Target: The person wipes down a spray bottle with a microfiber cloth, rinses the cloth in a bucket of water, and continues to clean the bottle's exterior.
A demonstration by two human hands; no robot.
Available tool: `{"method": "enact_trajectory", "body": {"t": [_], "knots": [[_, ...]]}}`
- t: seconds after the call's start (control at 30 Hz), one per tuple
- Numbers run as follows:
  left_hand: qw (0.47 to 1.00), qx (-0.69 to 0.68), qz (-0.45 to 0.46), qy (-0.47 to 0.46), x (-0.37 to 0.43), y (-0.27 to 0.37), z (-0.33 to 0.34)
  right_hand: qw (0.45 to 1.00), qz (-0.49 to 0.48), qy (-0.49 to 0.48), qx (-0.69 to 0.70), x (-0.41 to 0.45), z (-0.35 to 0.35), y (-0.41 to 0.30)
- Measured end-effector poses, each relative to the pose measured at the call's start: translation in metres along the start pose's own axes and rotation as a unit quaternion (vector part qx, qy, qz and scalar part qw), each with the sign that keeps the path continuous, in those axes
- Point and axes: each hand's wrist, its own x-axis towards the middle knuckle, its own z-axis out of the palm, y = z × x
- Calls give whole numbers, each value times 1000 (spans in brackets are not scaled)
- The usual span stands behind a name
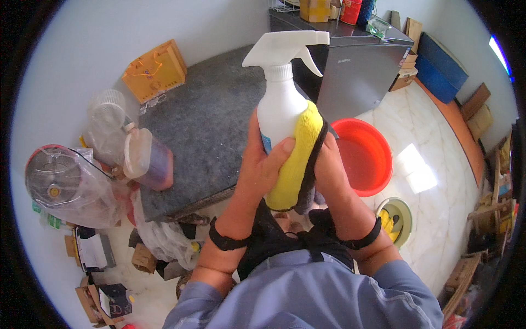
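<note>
A white plastic spray bottle (278,92) with a white trigger head stands upright between my two hands in front of my body. Around its right side and lower part lies a yellow microfibre cloth (294,172) with a dark edge and grey underside. My left hand (261,164) grips the bottle from the left, its thumb pressed over the cloth. From the right, my right hand (331,164) holds the cloth against the bottle; its fingers are mostly hidden behind. The bottle's label is largely covered.
Beyond the bottle stretches a dark grey tabletop (201,111), bearing a plastic jug of dark liquid (150,160) and a yellow paper bag (156,72). A grey chest freezer (361,78) stands behind. On the floor at right are a red basin (384,154) and a pale bucket (407,218).
</note>
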Motion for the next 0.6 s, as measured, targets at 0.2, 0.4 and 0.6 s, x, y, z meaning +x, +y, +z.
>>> {"method": "enact_trajectory", "body": {"t": [0.2,0.4,0.6], "knots": [[996,86,35,-7,-5,-8,-1,999,-7,-11,-46,21,-4,-19],[987,139,83,-17,0,-6,-3,980,-174,54,-79,17,8,-7],[978,191,77,20,-4,4,1,996,-43,4,81,20,2,-18]]}}
